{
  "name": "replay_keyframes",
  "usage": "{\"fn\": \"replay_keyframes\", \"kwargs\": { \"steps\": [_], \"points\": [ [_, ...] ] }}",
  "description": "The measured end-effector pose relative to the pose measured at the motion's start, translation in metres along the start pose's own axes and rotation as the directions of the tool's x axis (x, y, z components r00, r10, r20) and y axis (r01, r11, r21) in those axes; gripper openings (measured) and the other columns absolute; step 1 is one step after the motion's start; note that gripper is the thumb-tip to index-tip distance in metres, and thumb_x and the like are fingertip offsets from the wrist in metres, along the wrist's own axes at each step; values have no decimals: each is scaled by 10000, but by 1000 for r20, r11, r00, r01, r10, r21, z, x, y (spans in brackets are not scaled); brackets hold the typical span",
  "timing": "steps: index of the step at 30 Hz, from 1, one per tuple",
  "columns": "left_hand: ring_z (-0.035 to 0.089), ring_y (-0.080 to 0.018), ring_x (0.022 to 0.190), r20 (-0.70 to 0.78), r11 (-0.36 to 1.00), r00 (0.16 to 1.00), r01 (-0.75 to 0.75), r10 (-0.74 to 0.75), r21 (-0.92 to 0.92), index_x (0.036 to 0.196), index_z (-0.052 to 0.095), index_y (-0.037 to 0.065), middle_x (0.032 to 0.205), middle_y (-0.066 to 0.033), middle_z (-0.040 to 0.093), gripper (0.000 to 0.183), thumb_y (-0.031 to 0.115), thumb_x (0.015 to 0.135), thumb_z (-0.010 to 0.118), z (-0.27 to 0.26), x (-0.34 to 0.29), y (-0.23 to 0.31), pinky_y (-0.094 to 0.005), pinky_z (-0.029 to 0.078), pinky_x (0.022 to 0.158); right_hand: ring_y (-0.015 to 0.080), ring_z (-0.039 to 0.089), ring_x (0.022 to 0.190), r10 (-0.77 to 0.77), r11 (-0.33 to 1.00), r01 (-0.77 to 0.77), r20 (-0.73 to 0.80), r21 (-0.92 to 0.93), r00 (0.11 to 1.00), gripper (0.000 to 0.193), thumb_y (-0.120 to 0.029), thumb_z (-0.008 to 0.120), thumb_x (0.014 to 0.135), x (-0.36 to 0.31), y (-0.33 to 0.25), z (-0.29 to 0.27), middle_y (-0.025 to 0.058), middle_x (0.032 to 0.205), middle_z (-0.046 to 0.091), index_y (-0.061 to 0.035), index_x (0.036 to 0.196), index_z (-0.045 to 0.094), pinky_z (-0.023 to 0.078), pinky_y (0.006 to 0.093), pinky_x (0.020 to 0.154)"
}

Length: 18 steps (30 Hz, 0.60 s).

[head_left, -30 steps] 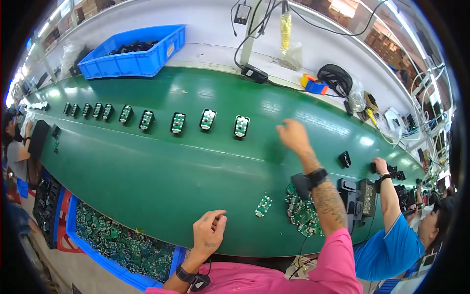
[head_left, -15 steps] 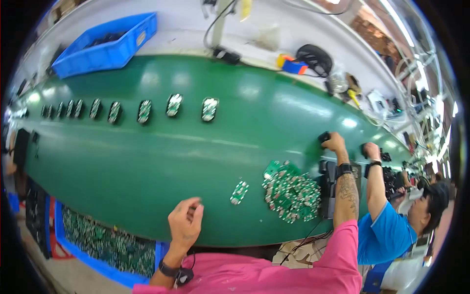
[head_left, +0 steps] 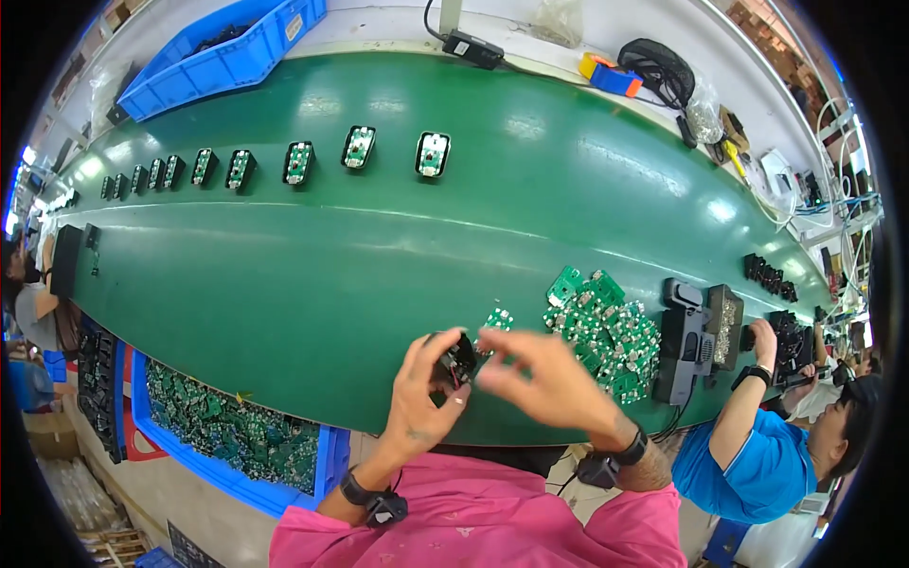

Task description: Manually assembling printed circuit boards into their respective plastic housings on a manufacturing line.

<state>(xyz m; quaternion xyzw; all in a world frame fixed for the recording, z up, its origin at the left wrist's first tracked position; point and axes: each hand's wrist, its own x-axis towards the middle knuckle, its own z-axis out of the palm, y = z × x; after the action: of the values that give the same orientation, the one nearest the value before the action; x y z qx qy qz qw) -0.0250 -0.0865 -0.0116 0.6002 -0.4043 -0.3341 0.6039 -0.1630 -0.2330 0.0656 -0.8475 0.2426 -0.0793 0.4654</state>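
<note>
My left hand [head_left: 417, 393] grips a small black plastic housing [head_left: 457, 358], its hollow side turned toward my right hand. Thin wires seem to show inside it. My right hand [head_left: 544, 379] is at the housing's right edge, thumb and forefinger apart and somewhat blurred; I see nothing held in it. Just beyond its fingertips lies a single green circuit board [head_left: 498, 320], partly covered by the hand. To the right is a heap of green circuit boards [head_left: 611, 336].
A row of black housings with boards [head_left: 433, 154] runs leftward across the green table [head_left: 284, 256]. Black devices [head_left: 684, 331] and a metal-coloured tray [head_left: 726, 327] stand right of the heap. A co-worker [head_left: 757, 445] works at right. Blue bins stand back left [head_left: 218, 71] and below left [head_left: 327, 464].
My right hand has come back from the far right to the table's front. A black housing is now in my left hand, which has moved right. The view has shifted.
</note>
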Motion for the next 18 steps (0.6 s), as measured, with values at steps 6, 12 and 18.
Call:
{"fn": "replay_keyframes", "kwargs": {
  "steps": [6, 12, 18],
  "points": [
    [616, -178, 836, -57, 888, 980, 148, -191, -436, 1520, 223, 124, 1278, -154, 506, 795, -91, 846, 585, -11, 5, 8, -259, 524, 627, 358, 531, 1092, 42, 910, -62, -58, -409, 997, 544, -183, 781, 806, 14, 28, 0, 179, 1232, 485, -14, 1279, 569, 464, 434, 945],
    [561, -108, 763, -23, 936, 976, 201, -217, -289, 1566, 176, 123, 1195, -111, 521, 668, 21, 984, 487, -14, 1, 13, -227, 460, 577, 312, 588, 956, -37, 893, -5, -84, -450, 996, 548, -173, 842, 737, 8, 32, 5, 148, 1097, 547, -5, 1177, 563, 499, 420, 829],
    [532, -118, 723, 13, 993, 995, 97, -97, -59, 1515, 386, 128, 1157, -100, 473, 509, 94, 1017, 484, -13, 5, 11, -261, 495, 646, 141, 584, 608, -56, 987, 37, -117, -159, 992, 142, -32, 773, 792, 4, 30, 1, 77, 759, 591, 19, 869, 664, 458, 278, 548]
  ]
}}
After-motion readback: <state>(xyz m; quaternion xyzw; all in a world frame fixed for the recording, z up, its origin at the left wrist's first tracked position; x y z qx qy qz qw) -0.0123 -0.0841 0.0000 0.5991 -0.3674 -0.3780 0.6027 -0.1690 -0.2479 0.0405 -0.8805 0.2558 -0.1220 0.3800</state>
